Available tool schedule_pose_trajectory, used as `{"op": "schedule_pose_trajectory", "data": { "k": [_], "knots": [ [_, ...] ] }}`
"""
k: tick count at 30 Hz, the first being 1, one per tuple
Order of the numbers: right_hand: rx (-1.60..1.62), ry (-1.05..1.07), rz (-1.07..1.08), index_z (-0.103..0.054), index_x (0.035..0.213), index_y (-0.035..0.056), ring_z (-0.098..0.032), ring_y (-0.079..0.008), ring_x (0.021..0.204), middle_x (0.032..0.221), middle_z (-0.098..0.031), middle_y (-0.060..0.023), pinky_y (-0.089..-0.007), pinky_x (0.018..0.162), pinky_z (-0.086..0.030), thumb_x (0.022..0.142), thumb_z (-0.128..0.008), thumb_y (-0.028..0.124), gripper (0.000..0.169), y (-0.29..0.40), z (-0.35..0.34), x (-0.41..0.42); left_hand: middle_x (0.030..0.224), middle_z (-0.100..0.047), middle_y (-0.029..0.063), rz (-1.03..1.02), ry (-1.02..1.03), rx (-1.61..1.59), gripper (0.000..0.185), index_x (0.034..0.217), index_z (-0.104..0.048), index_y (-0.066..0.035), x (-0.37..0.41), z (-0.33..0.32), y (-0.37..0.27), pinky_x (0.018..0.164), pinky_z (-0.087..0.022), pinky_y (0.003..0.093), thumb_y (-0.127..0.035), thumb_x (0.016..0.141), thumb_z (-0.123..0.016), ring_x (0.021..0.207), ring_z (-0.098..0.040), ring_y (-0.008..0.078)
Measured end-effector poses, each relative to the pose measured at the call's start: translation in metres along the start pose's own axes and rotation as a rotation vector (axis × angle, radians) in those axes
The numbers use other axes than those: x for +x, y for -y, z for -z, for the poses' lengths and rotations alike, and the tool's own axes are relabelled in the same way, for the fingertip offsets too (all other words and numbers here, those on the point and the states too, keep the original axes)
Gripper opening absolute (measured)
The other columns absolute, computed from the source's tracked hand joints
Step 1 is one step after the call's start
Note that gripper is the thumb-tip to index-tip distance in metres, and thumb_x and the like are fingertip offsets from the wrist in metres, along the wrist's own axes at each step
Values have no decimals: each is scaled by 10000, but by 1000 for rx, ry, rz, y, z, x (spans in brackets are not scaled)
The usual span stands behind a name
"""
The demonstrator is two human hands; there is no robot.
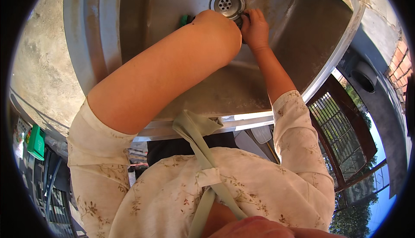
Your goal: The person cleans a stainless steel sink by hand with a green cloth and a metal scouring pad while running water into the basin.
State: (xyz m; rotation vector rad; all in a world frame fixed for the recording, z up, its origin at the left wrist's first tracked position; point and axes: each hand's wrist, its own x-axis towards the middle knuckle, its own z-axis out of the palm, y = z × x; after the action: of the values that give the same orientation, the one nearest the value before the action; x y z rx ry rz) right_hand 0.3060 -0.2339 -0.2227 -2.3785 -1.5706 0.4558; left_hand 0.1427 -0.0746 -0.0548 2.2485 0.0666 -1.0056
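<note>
Before me is a stained stainless-steel sink (pixel 201 98) with a round metal drain strainer (pixel 224 4) in its floor. My right hand (pixel 256 29) is beside the strainer's rim, its fingers closed on a small dark thing (pixel 241 21), partly hidden and too unclear to name. My bent left arm (pixel 171 66) reaches across the sink. My left hand is out of view, hidden behind that arm. A small green and dark thing (pixel 184 21) shows past the arm's far edge; most of it is covered.
The sink's front rim (pixel 249 121) runs close to my body, and a pale green tie (pixel 197 134) from my top hangs over it. Rough concrete (pixel 42 63) lies to the left. A green box (pixel 36 142) is low at left. Barred window panels (pixel 340 131) are at right.
</note>
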Motion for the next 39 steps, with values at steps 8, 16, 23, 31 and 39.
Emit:
{"op": "schedule_pose_trajectory", "data": {
  "k": [8,16,23,31,39],
  "knots": [
    [7,-35,48,-639,931,96,-652,-365,785,941,-640,-122,-450,690,-545,813,-667,131,126,1,-1,8,873,-702,118,5,0,6,175,901,-700,-54,-5,3,0,680,-562,377,3,754,-624,816,-696,278],
    [4,-76,66,-646,891,84,-651,-359,787,929,-644,-106,-448,695,-542,797,-678,116,104,16,-6,42,880,-703,109,61,5,-7,153,878,-698,-59,-11,-2,-1,665,-558,382,0,762,-617,809,-695,274],
    [36,-71,21,-643,887,68,-641,-369,801,917,-648,-136,-438,710,-529,777,-686,104,123,-5,2,16,869,-699,109,13,-55,-26,158,874,-701,-56,5,-4,0,648,-556,378,4,752,-619,794,-693,280],
    [69,-67,-24,-629,845,58,-638,-369,802,897,-649,-140,-447,724,-525,779,-673,91,86,-4,1,10,834,-694,99,51,-20,-5,146,856,-703,-54,6,-4,3,635,-555,391,6,762,-610,774,-690,277],
    [-1,-170,53,-650,844,49,-644,-341,780,840,-647,-129,-408,713,-528,768,-695,85,95,23,-7,59,844,-697,97,77,32,14,152,887,-702,-62,-3,-3,0,656,-556,397,-13,782,-604,775,-686,279]
  ]
}}
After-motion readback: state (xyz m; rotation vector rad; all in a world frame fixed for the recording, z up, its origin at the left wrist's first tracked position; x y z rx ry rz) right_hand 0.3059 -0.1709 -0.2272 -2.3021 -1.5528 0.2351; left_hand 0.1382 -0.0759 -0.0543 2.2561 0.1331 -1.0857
